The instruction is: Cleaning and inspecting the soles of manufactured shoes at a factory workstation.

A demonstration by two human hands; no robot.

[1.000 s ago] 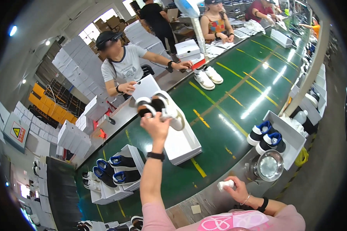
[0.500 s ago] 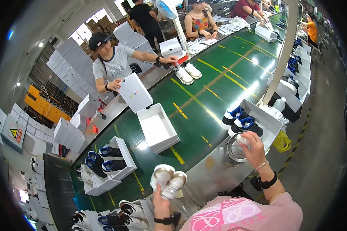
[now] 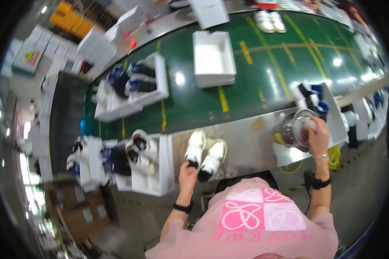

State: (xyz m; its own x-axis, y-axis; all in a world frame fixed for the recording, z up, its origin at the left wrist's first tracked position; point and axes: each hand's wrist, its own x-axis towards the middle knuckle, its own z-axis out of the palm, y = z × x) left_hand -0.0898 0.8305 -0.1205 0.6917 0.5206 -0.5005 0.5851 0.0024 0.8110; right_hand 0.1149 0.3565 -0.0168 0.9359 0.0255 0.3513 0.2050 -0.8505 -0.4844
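Note:
A pair of white sneakers stands soles down on the metal ledge in front of me. My left hand (image 3: 187, 176) grips the heel of the left white sneaker (image 3: 196, 144), whose dark lining shows. Beside it, slightly nearer me, is the right white sneaker (image 3: 214, 159), which that hand does not appear to hold. Over to the right, my right hand (image 3: 319, 134) closes on a small white wad (image 3: 309, 123) at the mouth of a round metal canister (image 3: 293, 129). The wad's material is too blurred to tell, and my fingers partly cover it.
A green conveyor (image 3: 177, 103) runs beyond the metal ledge (image 3: 250, 151). On it sit an open white box (image 3: 215, 80) and boxed dark shoes (image 3: 136, 77). Another white box (image 3: 165, 172) with white shoes stands at my left; one with dark blue-lined shoes (image 3: 320, 103) is right of the canister.
The white sneakers went from soles up in my left hand to standing on the ledge. My right hand stays at the canister with the white wad. The head view has tilted down.

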